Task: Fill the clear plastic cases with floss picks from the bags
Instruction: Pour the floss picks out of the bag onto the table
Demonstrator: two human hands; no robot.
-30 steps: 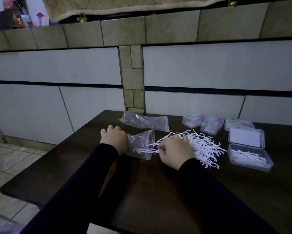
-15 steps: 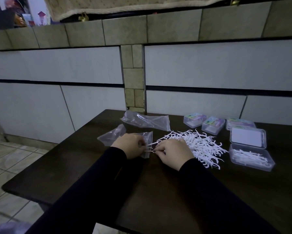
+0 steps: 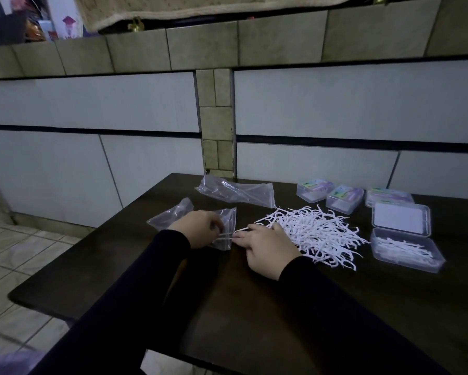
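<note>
Head view, only one I've got. My left hand (image 3: 197, 230) sits on the near bag (image 3: 173, 216), fingers curled, pinching the bag's open right end and, I think, the last few picks (image 3: 224, 236) poking out of it. These picks lie w/ their long axis left-right, tips aimed at my right hand (image 3: 265, 246), which is just beside them. Right hand's fingers (image 3: 241, 235) are bent and meet the pick ends at the bag mouth; looks like a pinch on them, though the exact contact is too small to be sure.

So the pull goes rightward, along the picks' axis, w/ the left hand anchoring the bag. Right hand is the nearer one to the loose pile (image 3: 316, 234), which touches its far-right side and spreads toward the open case (image 3: 406, 251) at the right of the table (image 3: 227, 307). That case is partly filled, its lid (image 3: 400, 217) lying just beyond. Three closed cases (image 3: 343, 198) stand farther back; an empty bag (image 3: 238, 192) lies far of my hands.
</note>
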